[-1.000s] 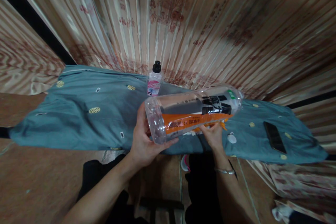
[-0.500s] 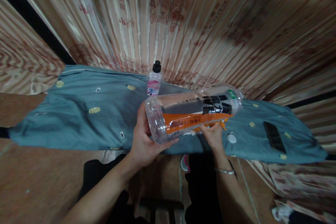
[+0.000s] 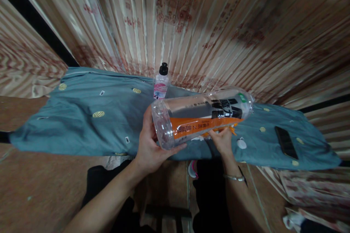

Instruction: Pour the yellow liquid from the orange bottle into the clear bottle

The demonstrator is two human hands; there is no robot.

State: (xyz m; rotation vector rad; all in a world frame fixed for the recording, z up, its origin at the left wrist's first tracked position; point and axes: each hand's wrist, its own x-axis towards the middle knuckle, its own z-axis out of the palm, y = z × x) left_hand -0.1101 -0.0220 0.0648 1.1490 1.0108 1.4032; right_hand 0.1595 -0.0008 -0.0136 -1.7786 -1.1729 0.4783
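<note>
A big clear plastic bottle (image 3: 164,125) lies on its side in the air above the blue cloth, its base to the left and neck to the right. Around it runs a label (image 3: 197,125) in orange and black, with a small green patch near the neck. My left hand (image 3: 150,145) cups the base end from below, thumb stretched along the underside. Under the bottle's near side, my right hand (image 3: 222,140) pinches orange film at the label's lower edge. A crumpled orange bit (image 3: 232,130) sticks out past its fingers. Its fingertips are partly hidden.
A small bottle (image 3: 160,85) with a black cap stands behind the big one. Toward the right lie a round white piece (image 3: 241,143) and a dark phone (image 3: 286,142) on the blue cloth (image 3: 82,123). Patterned curtains (image 3: 175,25) hang behind; dark bars flank both sides.
Hardly anything differs. Both hands and the big bottle keep their places, and the label's print has turned very slightly.
</note>
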